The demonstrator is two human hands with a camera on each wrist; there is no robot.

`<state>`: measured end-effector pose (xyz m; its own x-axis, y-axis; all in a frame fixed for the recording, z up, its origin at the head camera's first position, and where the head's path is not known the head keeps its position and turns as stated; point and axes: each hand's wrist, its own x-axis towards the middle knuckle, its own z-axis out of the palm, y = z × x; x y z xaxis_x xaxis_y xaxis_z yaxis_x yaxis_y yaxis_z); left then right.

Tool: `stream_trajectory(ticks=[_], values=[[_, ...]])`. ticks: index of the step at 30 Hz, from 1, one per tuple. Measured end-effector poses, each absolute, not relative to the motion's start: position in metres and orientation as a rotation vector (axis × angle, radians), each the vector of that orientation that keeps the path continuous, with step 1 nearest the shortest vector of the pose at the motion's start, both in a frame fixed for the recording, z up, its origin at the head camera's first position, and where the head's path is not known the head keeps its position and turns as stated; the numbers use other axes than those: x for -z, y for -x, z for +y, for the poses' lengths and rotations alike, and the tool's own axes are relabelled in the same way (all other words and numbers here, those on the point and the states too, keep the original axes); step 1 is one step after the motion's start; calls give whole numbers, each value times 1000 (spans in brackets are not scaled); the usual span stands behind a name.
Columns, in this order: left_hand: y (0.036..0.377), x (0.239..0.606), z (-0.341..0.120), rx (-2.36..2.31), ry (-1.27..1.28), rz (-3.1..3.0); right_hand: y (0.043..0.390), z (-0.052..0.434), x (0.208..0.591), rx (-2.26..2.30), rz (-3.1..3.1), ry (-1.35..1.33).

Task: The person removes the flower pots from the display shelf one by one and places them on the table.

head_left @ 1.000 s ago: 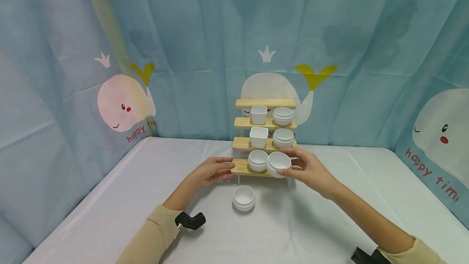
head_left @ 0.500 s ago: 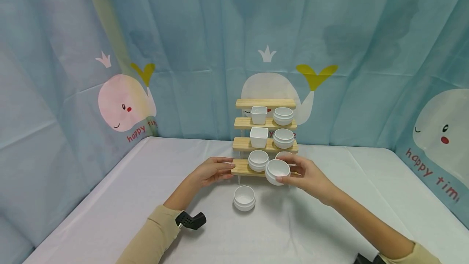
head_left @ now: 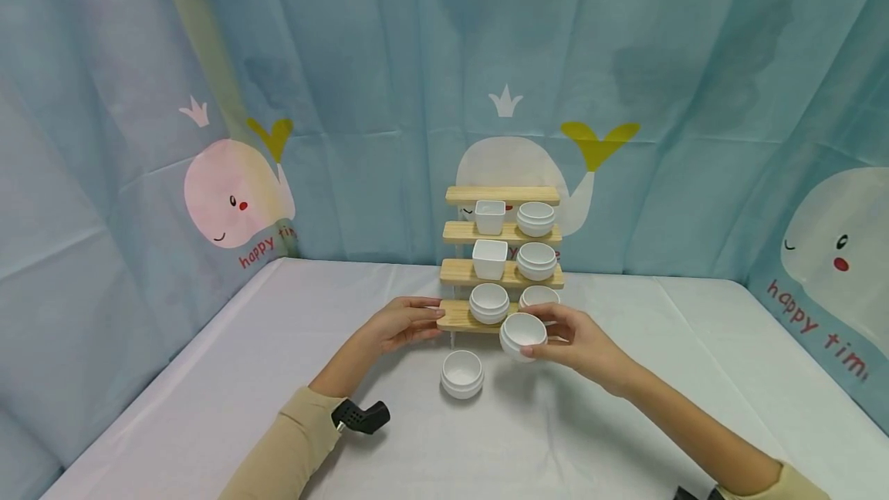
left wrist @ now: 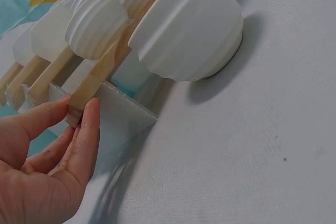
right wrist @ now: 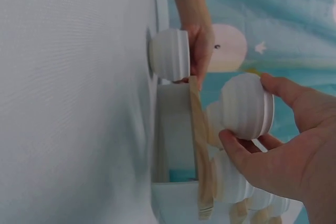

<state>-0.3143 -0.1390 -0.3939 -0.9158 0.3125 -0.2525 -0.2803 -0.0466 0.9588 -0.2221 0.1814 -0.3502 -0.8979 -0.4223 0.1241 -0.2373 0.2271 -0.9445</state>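
Note:
My right hand [head_left: 583, 346] pinches a small white round bowl [head_left: 521, 336] by its sides, thumb in front. The bowl hangs before the lowest board of a wooden tiered rack [head_left: 458, 317]; in the right wrist view the held bowl [right wrist: 244, 106] is off the board. At the rack's left end, my left hand [head_left: 406, 324] pinches the lowest board's tip between thumb and fingers, as the left wrist view shows at the board [left wrist: 100, 80]. Two round bowls stand on that board, a left one [head_left: 489, 304] and a right one [head_left: 539, 297] partly hidden behind the right hand.
Another round bowl [head_left: 461, 374] stands on the white tablecloth [head_left: 590, 446] in front of the rack. Each of the two middle boards bears a square cup [head_left: 490, 259] on the left and a round bowl [head_left: 536, 261] on the right. A blue whale-print curtain [head_left: 361, 99] hangs behind.
The right hand has brought its bowl down and toward me, away from the lowest board, uncovering the bowl at that board's right. The left hand stays at the board's end.

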Motion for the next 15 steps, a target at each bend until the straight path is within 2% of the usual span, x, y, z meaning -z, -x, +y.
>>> stream_trajectory(ticks=[15], values=[[316, 395, -139, -2021, -48, 1830, 221, 177, 359, 1720, 2332, 626]])
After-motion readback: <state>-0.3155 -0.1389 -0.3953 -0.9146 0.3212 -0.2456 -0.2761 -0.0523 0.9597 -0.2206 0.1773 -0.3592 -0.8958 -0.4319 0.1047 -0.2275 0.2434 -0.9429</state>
